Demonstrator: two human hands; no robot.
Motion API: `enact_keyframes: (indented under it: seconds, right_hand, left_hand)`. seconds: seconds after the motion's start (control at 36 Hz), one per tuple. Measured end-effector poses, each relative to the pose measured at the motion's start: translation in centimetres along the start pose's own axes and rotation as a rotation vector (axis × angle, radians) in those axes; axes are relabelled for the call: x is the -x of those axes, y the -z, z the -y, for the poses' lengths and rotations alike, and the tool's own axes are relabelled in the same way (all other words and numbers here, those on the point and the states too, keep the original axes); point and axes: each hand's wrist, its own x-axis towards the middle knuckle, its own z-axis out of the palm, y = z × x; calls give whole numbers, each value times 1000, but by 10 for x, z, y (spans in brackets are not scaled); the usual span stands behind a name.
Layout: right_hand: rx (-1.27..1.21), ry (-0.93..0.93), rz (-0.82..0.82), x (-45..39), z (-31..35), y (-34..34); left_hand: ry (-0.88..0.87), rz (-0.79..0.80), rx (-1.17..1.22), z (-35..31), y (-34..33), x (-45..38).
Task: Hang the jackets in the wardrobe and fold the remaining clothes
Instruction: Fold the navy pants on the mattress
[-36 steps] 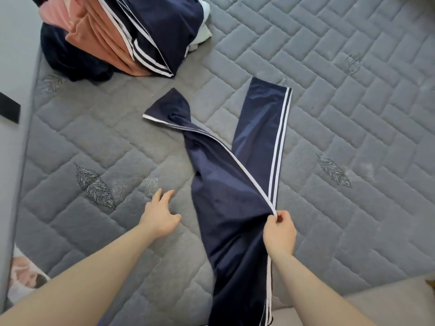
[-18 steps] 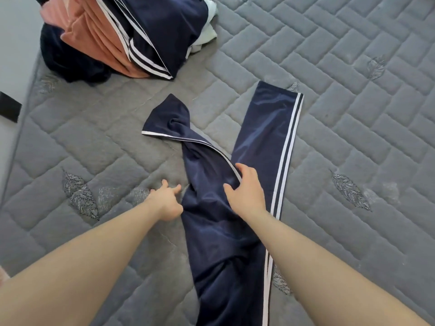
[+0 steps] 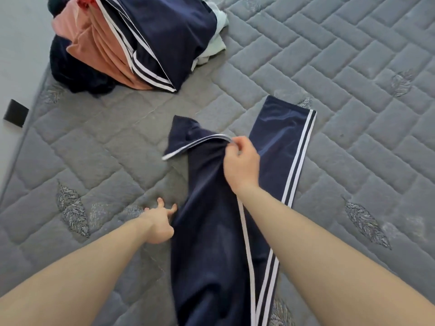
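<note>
A: What has the right hand [image 3: 241,164] got?
B: It pinches the white-striped edge of the shiny navy track trousers [image 3: 211,231], lifting the twisted left leg.
A: And the left hand [image 3: 159,223]?
B: Fingers spread loosely on the grey quilted mattress [image 3: 353,55], touching the trousers' left edge, holding nothing.
A: Anything beyond?
B: A heap of navy, salmon and pale clothes [image 3: 131,45] well apart at the far left.

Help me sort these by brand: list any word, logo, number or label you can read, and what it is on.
None can be read.
Navy track pants with white side stripes: no text shows.
Heap of navy, salmon and pale clothes: no text shows.
Black tab at the grey quilted mattress's edge: blank.
</note>
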Motion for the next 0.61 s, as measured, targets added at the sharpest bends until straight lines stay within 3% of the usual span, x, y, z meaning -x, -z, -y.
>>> enact_keyframes:
  seconds: [0.08,0.17,0.25,0.31,0.47,0.61]
  right_hand:
    - [-113,-13,-272,-11,-13,40]
    - [-71,-226,-393,-24,-41,79]
    - [34,-576,-253,-29,-76,110]
    - [164,-648,-111,-29,-90,125]
    - [492,-56,-39,-35,-89,131]
    - [655,139,192,-56,-79,101]
  left_hand:
    - [11,6,17,1,10,4]
    - [36,-98,30,2,24,5]
    - [94,-369,82,-2,46,-1]
    - [112,-487,139,-9,61,-14]
    - [183,-385,165,-55,69,-56]
    - [224,-402,198,-67,62,-67]
